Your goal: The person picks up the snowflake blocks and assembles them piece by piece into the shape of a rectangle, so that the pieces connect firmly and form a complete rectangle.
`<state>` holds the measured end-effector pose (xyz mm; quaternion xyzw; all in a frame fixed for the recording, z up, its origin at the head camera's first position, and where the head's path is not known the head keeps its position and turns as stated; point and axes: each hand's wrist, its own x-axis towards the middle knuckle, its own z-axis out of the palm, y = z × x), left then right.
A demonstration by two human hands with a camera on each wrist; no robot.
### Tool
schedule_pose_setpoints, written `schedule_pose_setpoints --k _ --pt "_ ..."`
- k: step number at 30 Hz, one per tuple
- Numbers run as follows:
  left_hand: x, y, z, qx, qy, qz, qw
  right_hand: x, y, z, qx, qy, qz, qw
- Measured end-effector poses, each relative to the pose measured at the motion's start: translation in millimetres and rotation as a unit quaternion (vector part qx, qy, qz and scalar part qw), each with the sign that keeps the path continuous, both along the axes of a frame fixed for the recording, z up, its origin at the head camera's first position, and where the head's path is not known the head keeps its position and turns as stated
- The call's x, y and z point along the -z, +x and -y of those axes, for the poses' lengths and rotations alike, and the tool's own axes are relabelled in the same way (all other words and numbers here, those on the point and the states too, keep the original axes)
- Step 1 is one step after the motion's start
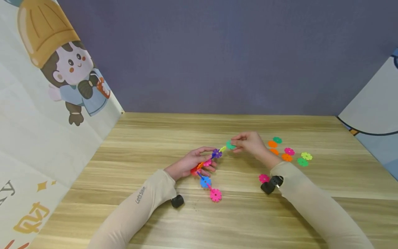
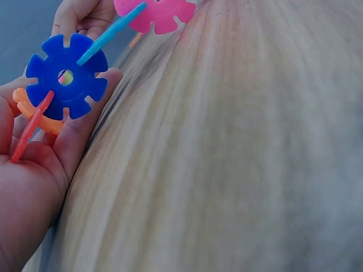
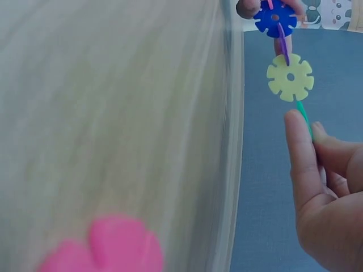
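A chain of slotted plastic flower discs runs through my left hand (image 1: 196,160), which holds it between thumb and fingers around the pink and orange discs. Below this hand hang a light blue disc (image 1: 205,182) and a pink disc (image 1: 216,195). At the upper end come a purple disc (image 1: 217,153) and a yellow disc (image 3: 290,78). My right hand (image 1: 250,142) pinches a green disc (image 1: 230,145) by thumb and forefinger, its edge at the yellow disc's lower rim. In the left wrist view, a dark blue disc (image 2: 68,76) lies in front of the left fingers.
Loose discs lie on the wooden table (image 1: 149,138) right of my right hand: several orange, green, pink and yellow ones, such as a yellow disc (image 1: 306,156). Another pink disc (image 1: 264,178) sits beside the right wrist camera (image 1: 272,185). A dark partition (image 1: 230,62) stands behind the table.
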<state>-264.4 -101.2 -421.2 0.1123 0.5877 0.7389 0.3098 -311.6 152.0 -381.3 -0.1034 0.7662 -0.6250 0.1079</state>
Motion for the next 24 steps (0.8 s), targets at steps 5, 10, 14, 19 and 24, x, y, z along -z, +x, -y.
schedule_pose_setpoints --k 5,10,14,19,24 --pt "-0.5 -0.2 0.0 0.001 -0.007 0.000 1.0000 2.7 -0.9 5 -0.007 -0.008 -0.004 0.9999" --pt "-1.0 -0.8 -0.3 -0.001 -0.011 0.000 0.9999 4.0 -0.4 7 -0.015 -0.013 -0.002 0.9998" --pt "-0.3 0.6 0.6 0.005 -0.011 -0.004 0.9999 4.6 4.0 9 -0.009 -0.017 0.004 0.9998" --pt "1.9 4.3 2.2 0.014 -0.009 -0.010 0.9998 7.0 13.0 11 0.008 -0.029 0.018 0.9994" --pt "2.8 3.7 1.7 0.017 -0.011 -0.007 0.9998 9.0 15.9 12 0.020 -0.033 0.019 0.9991"
